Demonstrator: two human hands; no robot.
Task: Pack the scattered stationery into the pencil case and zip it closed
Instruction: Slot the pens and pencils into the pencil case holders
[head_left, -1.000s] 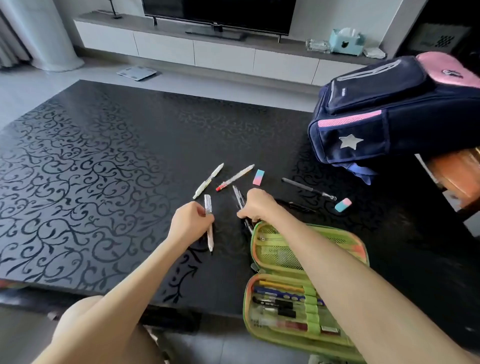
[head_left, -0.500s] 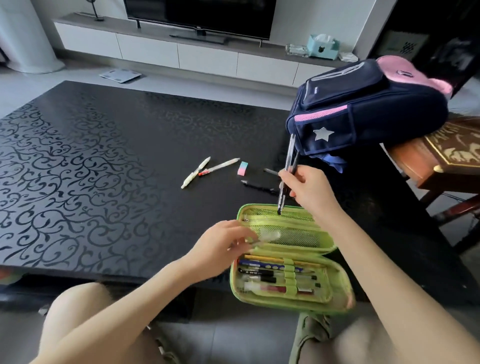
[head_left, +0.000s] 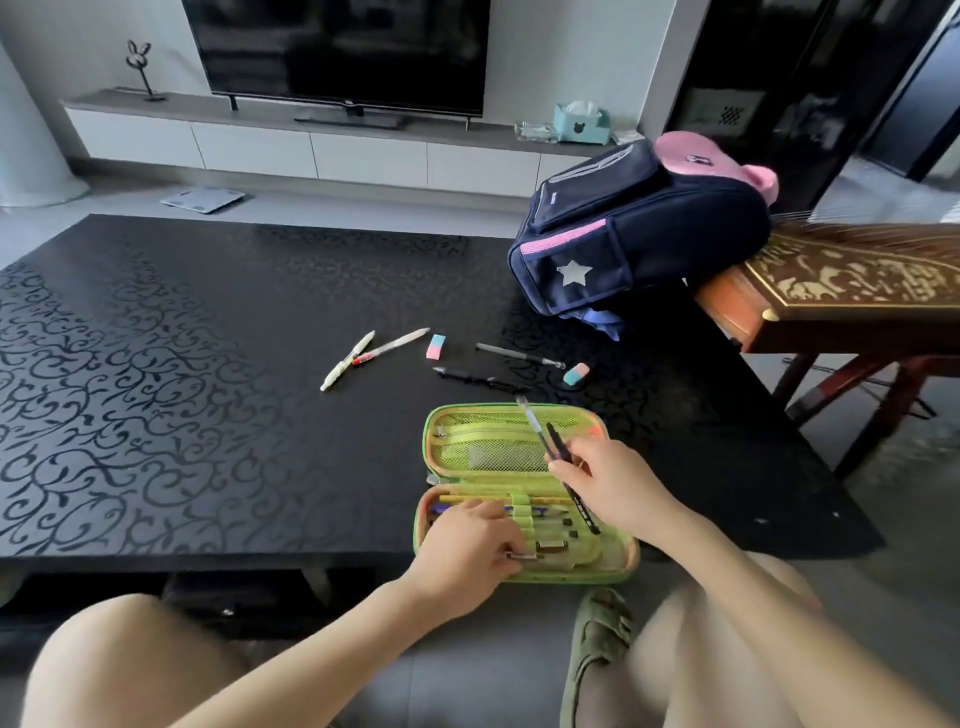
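A green pencil case (head_left: 436, 431) lies open at the table's near edge, with pens under elastic loops in its lower half. My left hand (head_left: 470, 540) rests in that lower half, fingers pinched on a pen there. My right hand (head_left: 608, 483) holds two pens (head_left: 550, 449) slanted over the case. On the table beyond lie a white pen (head_left: 347, 360), a clear red-tipped pen (head_left: 390, 346), two black pens (head_left: 519, 355) (head_left: 480, 378) and two pink-and-blue erasers (head_left: 435, 347) (head_left: 576, 374).
A navy and pink backpack (head_left: 639, 228) lies at the far right of the black patterned table (head_left: 208, 338). A carved wooden bench (head_left: 852, 280) stands to the right. My knees and a sandalled foot (head_left: 597, 639) are below the table edge.
My left hand dropped from the mesh lid into the case's lower half. My right hand lowered its two pens from upright over the lid to slanted above the case.
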